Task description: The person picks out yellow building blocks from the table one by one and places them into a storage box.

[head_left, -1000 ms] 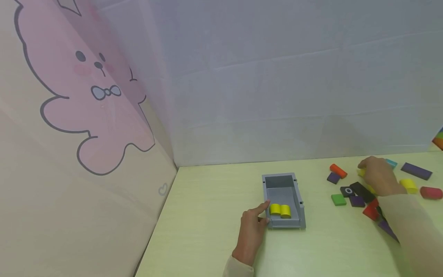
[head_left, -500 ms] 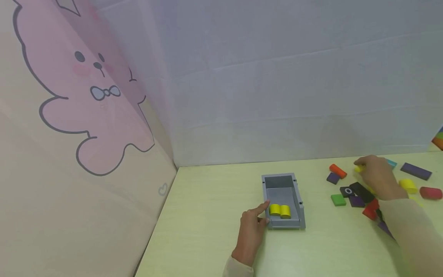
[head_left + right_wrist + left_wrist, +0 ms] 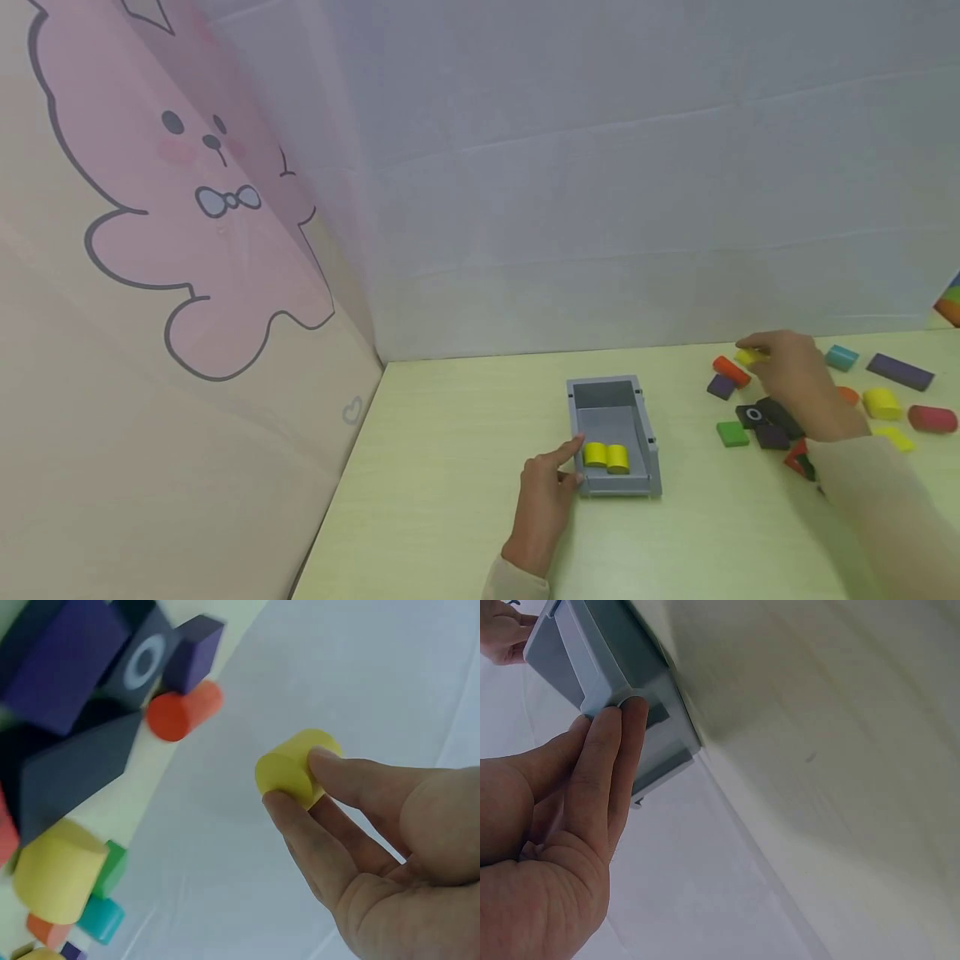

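Observation:
A yellow cylinder block is pinched between the thumb and fingers of my right hand, at the back of the table beyond the orange cylinder. Low on the left, my left hand holds the near left corner of a grey rectangular box, its thumb and fingertips at the rim and side wall in the left wrist view. Two yellow cylinder blocks lie side by side at the near end inside the box. The right forearm hides some of the loose blocks in the head view.
Loose blocks lie around my right arm: a green square, a purple block, a dark block with a white ring, a teal one, a long purple bar and a red cylinder. A pale wall stands behind the table.
My right hand has moved left along the back of the table with the yellow cylinder block, uncovering teal and orange blocks. The left hand and the box have stayed in place.

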Motion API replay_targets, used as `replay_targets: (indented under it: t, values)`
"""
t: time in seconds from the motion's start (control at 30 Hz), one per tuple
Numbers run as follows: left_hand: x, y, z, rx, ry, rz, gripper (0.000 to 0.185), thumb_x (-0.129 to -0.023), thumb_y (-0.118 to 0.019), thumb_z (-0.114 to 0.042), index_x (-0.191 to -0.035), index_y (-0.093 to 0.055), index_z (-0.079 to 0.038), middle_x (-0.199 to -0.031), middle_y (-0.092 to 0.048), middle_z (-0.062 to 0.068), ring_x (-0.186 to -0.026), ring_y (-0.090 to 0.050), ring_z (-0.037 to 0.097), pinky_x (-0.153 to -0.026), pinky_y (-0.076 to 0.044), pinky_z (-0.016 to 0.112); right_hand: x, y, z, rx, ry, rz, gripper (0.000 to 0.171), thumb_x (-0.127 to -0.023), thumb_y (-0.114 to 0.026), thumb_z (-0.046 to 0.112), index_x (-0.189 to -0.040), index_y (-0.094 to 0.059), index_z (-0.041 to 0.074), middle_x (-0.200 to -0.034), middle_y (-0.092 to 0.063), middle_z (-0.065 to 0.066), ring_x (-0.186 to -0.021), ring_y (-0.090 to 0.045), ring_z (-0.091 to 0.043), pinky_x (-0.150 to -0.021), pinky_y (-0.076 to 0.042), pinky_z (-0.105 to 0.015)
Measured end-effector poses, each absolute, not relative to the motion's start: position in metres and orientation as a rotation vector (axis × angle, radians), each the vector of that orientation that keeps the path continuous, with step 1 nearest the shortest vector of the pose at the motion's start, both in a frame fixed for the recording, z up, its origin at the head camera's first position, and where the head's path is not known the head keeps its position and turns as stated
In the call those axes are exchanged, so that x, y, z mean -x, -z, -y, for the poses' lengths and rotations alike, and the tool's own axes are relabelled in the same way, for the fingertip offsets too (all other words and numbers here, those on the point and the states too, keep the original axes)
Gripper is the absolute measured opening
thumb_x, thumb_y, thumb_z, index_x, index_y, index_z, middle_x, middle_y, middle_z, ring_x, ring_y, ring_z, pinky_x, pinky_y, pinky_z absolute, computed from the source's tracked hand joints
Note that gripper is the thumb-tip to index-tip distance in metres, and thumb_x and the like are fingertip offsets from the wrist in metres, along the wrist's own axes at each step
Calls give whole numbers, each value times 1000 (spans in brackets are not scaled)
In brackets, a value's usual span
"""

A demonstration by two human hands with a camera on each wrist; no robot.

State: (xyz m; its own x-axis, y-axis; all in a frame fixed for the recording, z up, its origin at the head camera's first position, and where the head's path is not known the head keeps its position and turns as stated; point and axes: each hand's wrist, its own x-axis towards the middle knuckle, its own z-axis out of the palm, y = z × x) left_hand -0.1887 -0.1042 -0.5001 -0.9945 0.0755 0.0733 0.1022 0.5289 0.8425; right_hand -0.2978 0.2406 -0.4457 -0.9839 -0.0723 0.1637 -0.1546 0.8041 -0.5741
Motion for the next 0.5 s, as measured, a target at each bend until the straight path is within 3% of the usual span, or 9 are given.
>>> replay_targets:
  t: [0.13, 0.27, 0.37, 0.43, 0.5]
  values:
    - [189, 500, 104, 141, 1504, 2728, 56, -87, -76, 13, -138, -71, -10, -140, -68, 16, -80, -73, 9, -65, -55, 19, 293, 440, -229, -224, -931, 2840, 34, -90, -65, -15, -123, -65, -19, -122, -62, -45, -102, -60, -60, -72, -57, -56]
    - [189, 500, 104, 141, 1518, 2723, 56, -87, -75, 13, -138, -71, -10, -140, -68, 16, -78, -73, 9, -63, -54, 19, 290, 437, -217, -268, -919, 2808, 31, -90, -67, -15, -121, -67, -18, -120, -64, -44, -101, -63, -59, -76, -58, -60]
    - [189, 501, 104, 150, 1518, 2720, 56, -87, -75, 13, -139, -70, -9, -140, -68, 17, -79, -73, 9, -63, -54, 19, 288, 436, -209, -296, -924, 2790, 32, -89, -68, -14, -121, -68, -17, -121, -64, -43, -93, -65, -54, -66, -57, -48]
    - [189, 501, 104, 156, 1513, 2719, 56, -87, -76, 13, -139, -70, -9, -140, -68, 17, -79, -73, 8, -64, -54, 19, 287, 435, -203, -309, -939, 2787, 32, -90, -68, -14, -122, -68, -16, -122, -64, -44, -85, -64, -46, -57, -50, -37]
    - [190, 502, 104, 159, 1509, 2719, 57, -87, -76, 13, -139, -70, -9, -140, -68, 17, -80, -73, 8, -65, -55, 19, 286, 434, -197, -323, -943, 2788, 33, -89, -69, -14, -122, -68, -16, -123, -63, -43, -86, -64, -44, -57, -48, -36]
